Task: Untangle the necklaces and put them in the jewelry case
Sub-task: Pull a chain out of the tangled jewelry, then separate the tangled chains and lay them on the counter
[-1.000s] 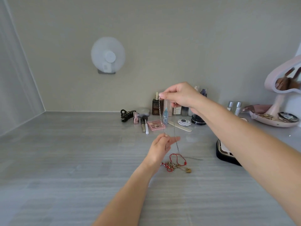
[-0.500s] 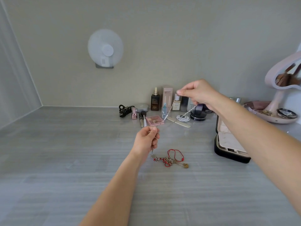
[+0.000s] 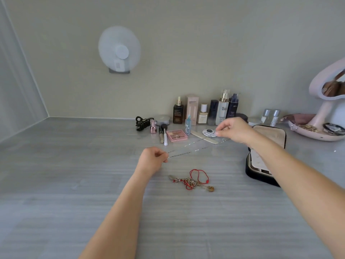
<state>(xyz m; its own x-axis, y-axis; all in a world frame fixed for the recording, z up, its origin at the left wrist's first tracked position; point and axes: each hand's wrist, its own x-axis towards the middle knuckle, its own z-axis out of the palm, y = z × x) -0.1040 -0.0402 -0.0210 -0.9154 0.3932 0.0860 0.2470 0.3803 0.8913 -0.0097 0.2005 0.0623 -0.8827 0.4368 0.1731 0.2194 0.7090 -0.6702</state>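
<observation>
A thin silver chain necklace (image 3: 192, 148) stretches nearly level above the grey tabletop between my two hands. My left hand (image 3: 152, 159) pinches its near left end. My right hand (image 3: 233, 130) pinches the other end, farther back and to the right. Below the chain a tangle of necklaces (image 3: 194, 181) with a red cord and gold pieces lies on the table. The black jewelry case (image 3: 265, 146) stands open at the right, its pale lining showing, partly hidden by my right forearm.
Cosmetic bottles (image 3: 203, 111), a pink eyeshadow palette (image 3: 176, 135), brushes, a nail file and a black hair claw (image 3: 142, 122) line the back of the table. A pink mirror stand with a tray (image 3: 317, 128) sits at the far right. A white fan (image 3: 119, 51) hangs on the wall.
The chain went from hanging upright to being pulled almost level. My right hand dropped and moved right towards the case; my left hand slid left, away from the tangle.
</observation>
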